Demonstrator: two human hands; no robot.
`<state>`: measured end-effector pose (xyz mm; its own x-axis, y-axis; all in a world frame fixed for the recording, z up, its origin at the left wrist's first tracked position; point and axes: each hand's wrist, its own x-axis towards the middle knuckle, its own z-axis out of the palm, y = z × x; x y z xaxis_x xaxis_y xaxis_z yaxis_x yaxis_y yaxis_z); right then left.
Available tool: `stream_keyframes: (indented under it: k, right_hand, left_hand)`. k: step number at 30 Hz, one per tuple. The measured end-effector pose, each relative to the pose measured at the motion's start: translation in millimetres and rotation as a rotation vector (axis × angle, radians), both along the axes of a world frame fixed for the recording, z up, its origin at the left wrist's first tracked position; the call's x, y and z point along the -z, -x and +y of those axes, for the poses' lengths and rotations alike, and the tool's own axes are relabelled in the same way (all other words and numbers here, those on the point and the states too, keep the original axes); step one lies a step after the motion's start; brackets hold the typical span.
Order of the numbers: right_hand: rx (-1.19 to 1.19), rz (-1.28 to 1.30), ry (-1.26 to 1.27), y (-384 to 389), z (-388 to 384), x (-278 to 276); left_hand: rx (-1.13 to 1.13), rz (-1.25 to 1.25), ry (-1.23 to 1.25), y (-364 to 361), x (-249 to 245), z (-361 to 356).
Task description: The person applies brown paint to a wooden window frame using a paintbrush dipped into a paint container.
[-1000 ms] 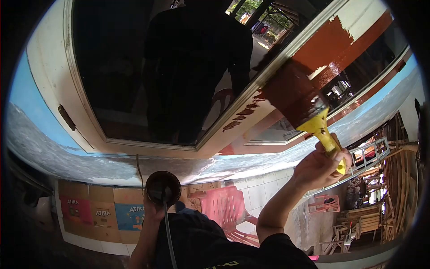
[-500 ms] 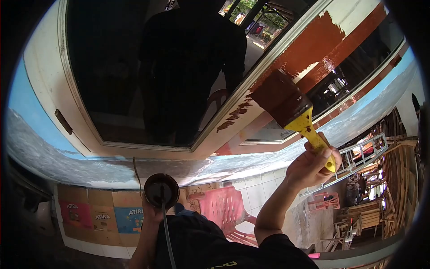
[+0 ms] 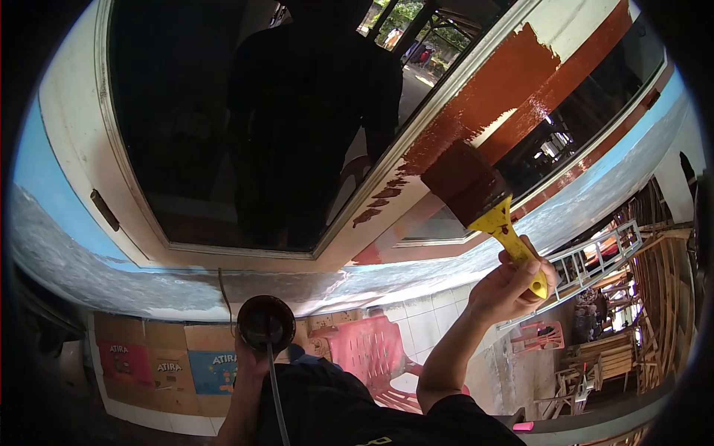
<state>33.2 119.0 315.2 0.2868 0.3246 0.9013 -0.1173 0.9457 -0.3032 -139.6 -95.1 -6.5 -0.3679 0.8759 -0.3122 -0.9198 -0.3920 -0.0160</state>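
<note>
My right hand (image 3: pixel 513 288) is wrapped round the yellow handle of a wide paintbrush (image 3: pixel 491 219). Dark brown paint coats its bristles, which overlap the partly painted window frame (image 3: pixel 494 89). Fresh red-brown paint covers the upper stretch of that frame, with ragged edges against the cream. Several short brown strokes mark the strip beside the dark glass (image 3: pixel 297 141). Low in the view, my left hand (image 3: pixel 253 362) holds a round paint can (image 3: pixel 266 324) by its side, its open top facing me. A thin grey stick or rod crosses the can's mouth and runs down over my dark shirt.
A pink plastic chair (image 3: pixel 366 349) stands below the wall, near my body. Printed cardboard (image 3: pixel 169 368) lies on the floor at left. To the right are a metal ladder (image 3: pixel 602 260), a small pink stool (image 3: pixel 537 336) and stacked wood (image 3: pixel 613 357).
My right hand and the paintbrush have shifted slightly down and left along the frame. The paint can sits a little lower in the view, still held.
</note>
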Motion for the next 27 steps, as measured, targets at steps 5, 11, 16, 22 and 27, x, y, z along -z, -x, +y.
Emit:
stream_keyframes:
  k: [5, 11, 16, 22, 27]
  right_hand:
    - [0.015, -0.068, -0.036, 4.9, -6.4, 1.4]
    - [0.097, -0.022, -0.005, -1.3, -1.4, -1.3]
    - [0.001, 0.027, -0.012, 0.4, -4.8, -1.7]
    - [0.121, -0.018, 0.007, -1.0, -2.6, -4.4]
    - [0.019, 0.072, 0.011, -6.8, -5.6, -9.4]
  left_hand:
    - [-0.003, 0.009, 0.007, 0.0, 8.7, 0.9]
    - [0.003, 0.047, 0.024, -1.5, -12.4, 0.0]
    - [0.005, 0.013, 0.037, -0.5, -6.6, 0.7]
    - [0.014, 0.058, 0.042, 0.2, -6.0, 0.8]
    - [-0.012, 0.001, 0.049, 1.1, 3.0, -0.3]
